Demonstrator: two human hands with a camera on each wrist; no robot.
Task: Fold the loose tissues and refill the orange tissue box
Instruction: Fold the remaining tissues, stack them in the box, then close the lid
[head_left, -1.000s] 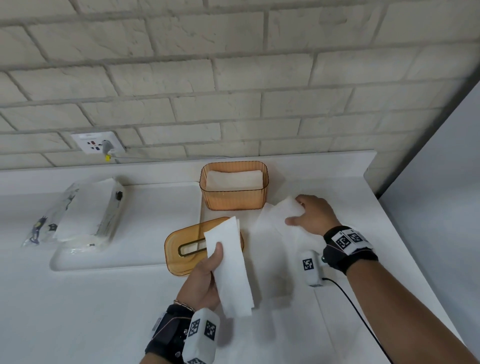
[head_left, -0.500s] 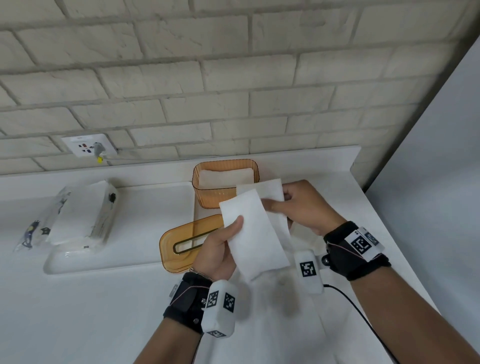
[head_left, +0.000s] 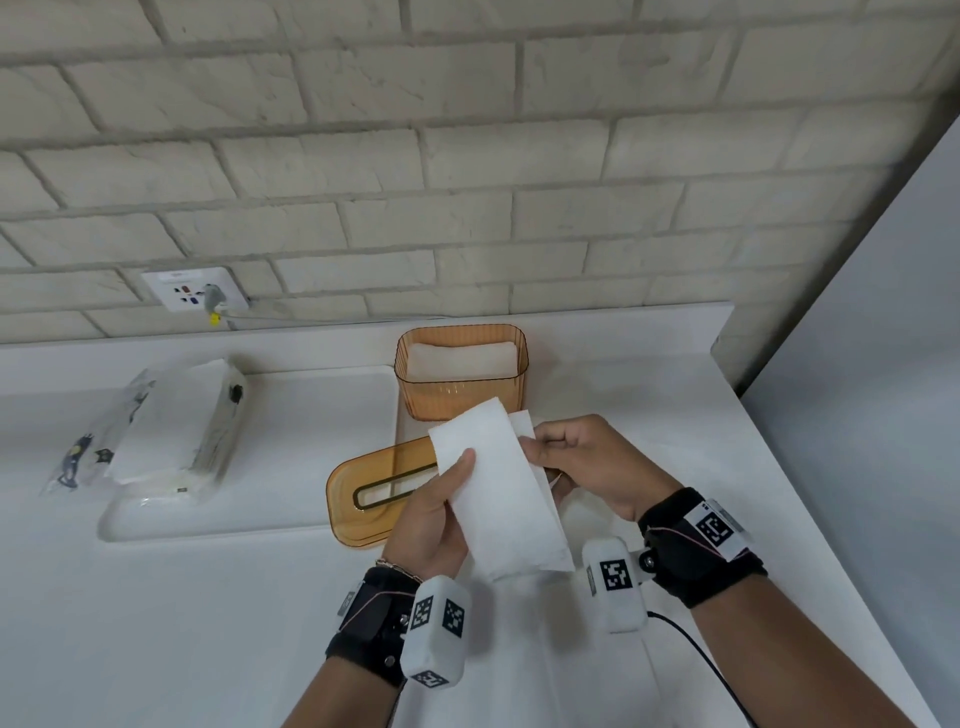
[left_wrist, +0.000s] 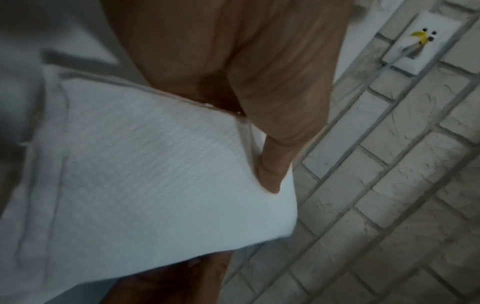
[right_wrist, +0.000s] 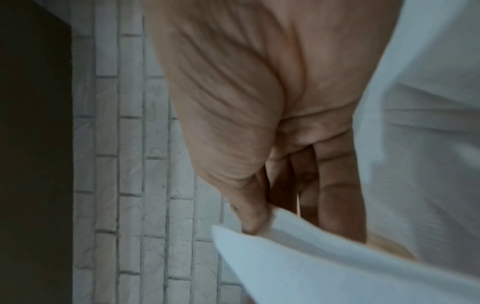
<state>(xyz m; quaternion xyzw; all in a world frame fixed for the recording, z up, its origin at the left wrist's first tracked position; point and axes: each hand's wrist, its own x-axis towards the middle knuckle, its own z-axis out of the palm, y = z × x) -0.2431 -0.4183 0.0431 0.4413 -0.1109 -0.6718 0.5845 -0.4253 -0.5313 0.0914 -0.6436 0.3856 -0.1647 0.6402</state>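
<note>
Counter (head_left: 156, 623) is white and carries everything; at its far side stands the orange tissue box (head_left: 462, 400), open, with tissues already inside, and its lid (head_left: 363, 499) lies nearer, just left of my hands. I hold the folded tissue (head_left: 498, 499) above the counter: my left hand (head_left: 431, 525) pinches it with the thumb on top, my right hand (head_left: 582, 467) curls on its right edge. I judge it very light, soft, easy to tear, so I would grip near the fold.

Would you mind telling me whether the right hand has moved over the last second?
Yes. The right hand has come off the counter right of the orange lid, moving left to meet the folded tissue above it.
</note>
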